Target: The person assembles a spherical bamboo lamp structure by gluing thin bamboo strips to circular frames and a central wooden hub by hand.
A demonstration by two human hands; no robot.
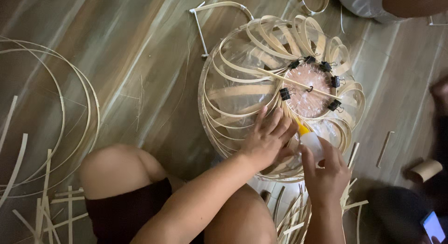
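Note:
A clear plastic dome [242, 92] stands on the wooden floor, wrapped in looping bamboo strips [280, 41]. Several black binder clips [285, 93] pin the strips around a pinkish round centre [310, 87]. My left hand [268, 139] presses flat on the strips at the dome's near side, fingers spread. Just right of it, my right hand [324, 171] grips a small white glue bottle [311, 143] with a yellow tip [303, 129] pointed at the strips beside the left fingers.
Loose bamboo hoops [70, 99] and cut strips [46, 211] lie on the left floor. More strips [294, 216] pile under the dome's near edge. My knees [116, 171] are below. A cardboard tube [425, 169], a phone [434, 226] and another person's leg [401, 3] are at right.

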